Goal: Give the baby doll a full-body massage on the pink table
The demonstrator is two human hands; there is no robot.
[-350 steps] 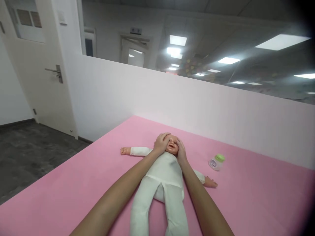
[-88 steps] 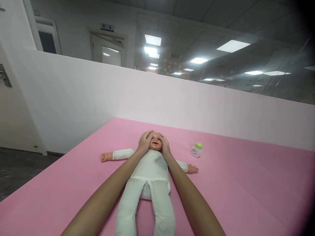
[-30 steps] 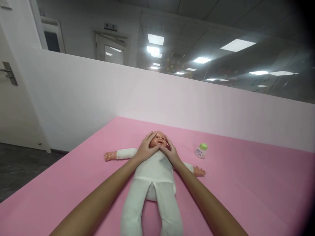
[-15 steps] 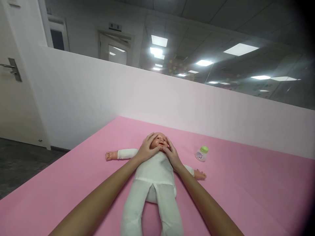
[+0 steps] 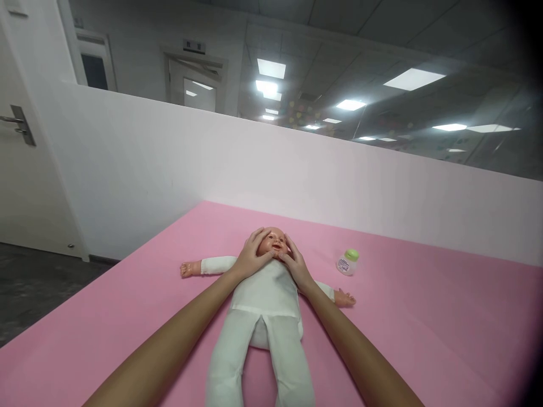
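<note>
A baby doll (image 5: 265, 294) with a white cloth body lies on its back on the pink table, arms spread to both sides. My left hand (image 5: 251, 257) cups one side of the doll's head (image 5: 276, 240), fingers along the temple and thumb near the chin. On the opposite side, my right hand (image 5: 298, 265) holds the head in the same way, its thumb by the chin and neck. The doll's face shows between both hands. Parts of its shoulders are hidden under my wrists.
To the right of the doll, a small clear bottle (image 5: 348, 263) with a green cap stands on the pink tabletop (image 5: 424, 316). A low white partition (image 5: 297, 169) runs along the back of the table. A door (image 5: 29, 169) is at the far left.
The camera view has shifted slightly. Both hands stay on the doll's head, with at most a tiny shift of the fingers; the doll and bottle keep their places.
</note>
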